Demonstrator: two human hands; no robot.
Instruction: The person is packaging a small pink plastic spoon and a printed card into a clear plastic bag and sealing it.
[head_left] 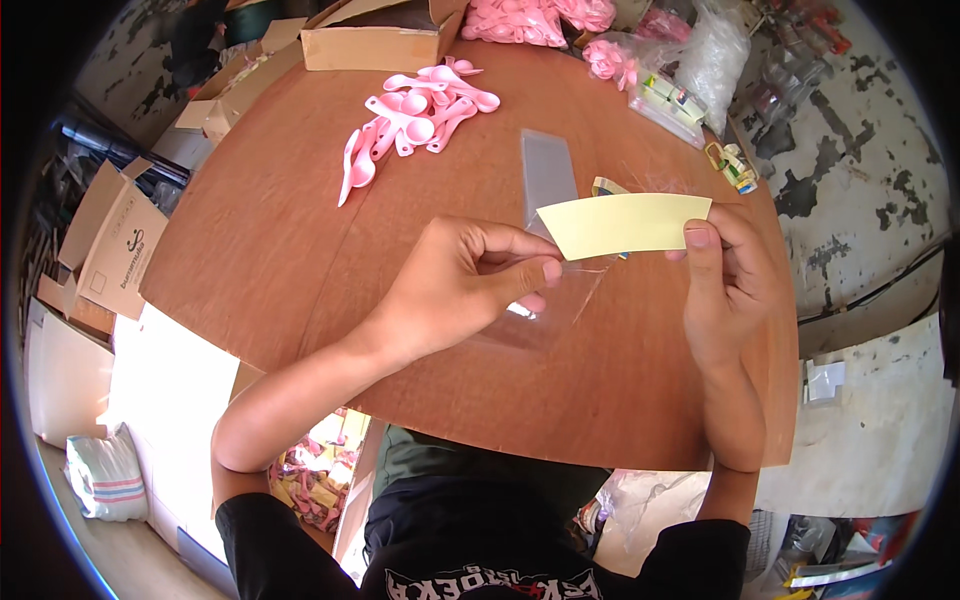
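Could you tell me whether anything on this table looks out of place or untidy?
Only the pink spoons stand out: they lie in a loose, scattered heap rather than in the cardboard box behind them. Nothing looks damaged or spilled.

One head-worn fisheye looks steeply down, close over the round brown table (pixel 300 260), forearms entering from below, edges bending toward the rim.

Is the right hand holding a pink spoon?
No. The right hand pinches a pale yellow card; the pink spoons lie far up the table.
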